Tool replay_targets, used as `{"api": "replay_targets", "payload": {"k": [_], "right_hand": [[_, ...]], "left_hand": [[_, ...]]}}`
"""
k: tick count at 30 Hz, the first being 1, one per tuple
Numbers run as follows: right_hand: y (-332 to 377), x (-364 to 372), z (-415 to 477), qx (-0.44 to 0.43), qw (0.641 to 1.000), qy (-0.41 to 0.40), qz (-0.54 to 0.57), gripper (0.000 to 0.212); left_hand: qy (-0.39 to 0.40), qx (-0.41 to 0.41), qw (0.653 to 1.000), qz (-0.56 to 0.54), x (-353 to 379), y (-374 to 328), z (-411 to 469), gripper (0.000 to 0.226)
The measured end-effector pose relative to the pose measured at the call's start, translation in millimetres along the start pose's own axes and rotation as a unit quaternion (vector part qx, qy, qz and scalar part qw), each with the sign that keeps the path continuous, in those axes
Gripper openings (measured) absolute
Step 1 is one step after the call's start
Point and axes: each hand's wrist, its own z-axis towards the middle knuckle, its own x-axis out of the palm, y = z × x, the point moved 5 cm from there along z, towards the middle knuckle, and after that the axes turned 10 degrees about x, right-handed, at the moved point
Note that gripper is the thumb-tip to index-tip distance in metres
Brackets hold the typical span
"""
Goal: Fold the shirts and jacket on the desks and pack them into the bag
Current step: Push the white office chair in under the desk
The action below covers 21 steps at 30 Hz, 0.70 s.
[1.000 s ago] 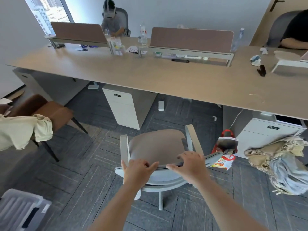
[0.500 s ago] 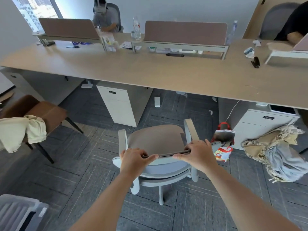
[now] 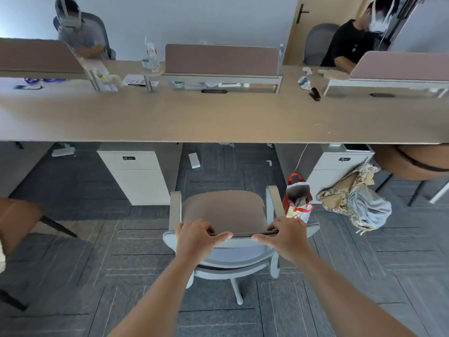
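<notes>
While both hands grip the top edge of the office chair [image 3: 223,210] backrest, no garment is in hand. The left hand [image 3: 196,237] and the right hand [image 3: 285,235] each have their fingers [image 3: 206,227] curled over the rim. I judge this a clearing step: the office chair is being moved so that the table [image 3: 218,117] in front can serve for folding. No clothes lie on the table. A crumpled heap [image 3: 354,203] of camouflage and grey cloth sits low at the right, just beside the white cabinet [image 3: 323,171] and near a brown chair [image 3: 410,164]. The bag [image 3: 297,198], red-handled, stands on the floor just right of the office chair, between it and the heap. Its mouth faces up, but what it holds is too dark to tell. The next move calls for letting go of the backrest and reaching right to lift a garment from the heap onto the table.
</notes>
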Motion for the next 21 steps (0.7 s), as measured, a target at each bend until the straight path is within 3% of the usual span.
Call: {"api": "replay_targets", "payload": {"k": [11,21], "right_hand": [[27.7,6.1,42.5,0.041,0.999,-0.006,0.015,0.087],[42.2,1.4,151.2,0.022,1.000,-0.012,-0.007,0.085]], "left_hand": [[0.007,0.030,0.999,-0.012,-18.2,22.4,57.7,0.063],[0.035,0.018,0.999,-0.007,-34.2,24.8,172.6,0.069]]}}
